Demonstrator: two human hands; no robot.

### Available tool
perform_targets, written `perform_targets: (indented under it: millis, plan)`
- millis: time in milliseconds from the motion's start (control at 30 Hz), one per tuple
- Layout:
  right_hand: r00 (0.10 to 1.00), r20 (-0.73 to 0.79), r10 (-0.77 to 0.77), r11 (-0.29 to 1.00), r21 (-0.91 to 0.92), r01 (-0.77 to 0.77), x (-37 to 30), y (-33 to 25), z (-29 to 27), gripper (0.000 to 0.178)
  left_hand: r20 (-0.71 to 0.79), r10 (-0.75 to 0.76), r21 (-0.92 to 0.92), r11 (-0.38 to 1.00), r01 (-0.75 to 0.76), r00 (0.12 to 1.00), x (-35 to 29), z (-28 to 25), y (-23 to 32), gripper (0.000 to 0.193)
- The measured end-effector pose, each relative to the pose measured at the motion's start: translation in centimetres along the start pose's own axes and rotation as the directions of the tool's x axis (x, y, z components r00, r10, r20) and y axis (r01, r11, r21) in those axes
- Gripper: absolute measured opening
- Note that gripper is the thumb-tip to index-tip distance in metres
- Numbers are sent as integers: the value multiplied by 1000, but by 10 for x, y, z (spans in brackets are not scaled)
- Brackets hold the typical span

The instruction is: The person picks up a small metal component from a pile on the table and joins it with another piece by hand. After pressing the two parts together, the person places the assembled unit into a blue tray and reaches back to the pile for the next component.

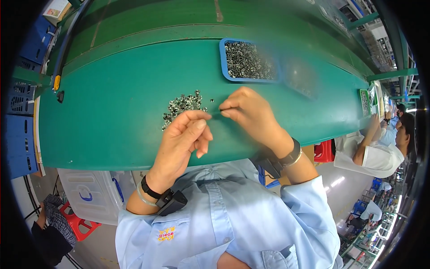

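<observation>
A loose pile of small shiny metal parts (182,104) lies on the green table, just beyond my left hand (186,134). That hand's thumb and forefinger are pressed together, with the other fingers curled; whatever may be between them is too small to make out. My right hand (253,114) faces it a short gap away, thumb and forefinger pinched at a small dark piece mostly hidden by the fingertips. One single metal part (212,100) sits apart from the pile, between the two hands. Beyond my right hand stands a blue tray (223,62) filled with similar parts.
A blurred translucent shape (300,76) is right of the tray. Green mat (103,112) covers the table, with a yellow-handled tool (57,83) at its left edge. Blue crates (20,143) stand left. A co-worker (380,152) sits at the right; a green tray (363,102) is there.
</observation>
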State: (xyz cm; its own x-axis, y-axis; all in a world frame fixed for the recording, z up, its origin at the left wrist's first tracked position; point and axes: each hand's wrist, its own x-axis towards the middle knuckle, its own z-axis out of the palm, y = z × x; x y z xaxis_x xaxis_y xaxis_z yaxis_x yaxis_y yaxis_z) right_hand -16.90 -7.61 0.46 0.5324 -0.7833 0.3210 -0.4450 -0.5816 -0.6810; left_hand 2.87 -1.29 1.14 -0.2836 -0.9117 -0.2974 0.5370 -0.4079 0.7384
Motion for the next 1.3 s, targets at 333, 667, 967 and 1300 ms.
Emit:
perform_targets:
  millis: [333, 667, 967, 1300]
  plan:
    - [985, -170, -29, 990, 134, 52, -20, -23, -7, 17, 137, -122, -121, 983, 139, 983, 10, 20, -11, 18]
    - [943, -327, 56, 990, 141, -10, -39, -30, 0, 18, 34, -62, -61, 996, 64, 997, 8, 40, -23, 19]
    - [979, -203, 16, 953, 299, 47, -33, -10, -20, 16, 85, -52, -42, 998, 56, 995, 7, 48, -16, 19]
    - [987, -147, 64, 906, 423, 4, -31, -11, -16, 13, 121, -54, -14, 998, 56, 991, 12, 41, -16, 16]
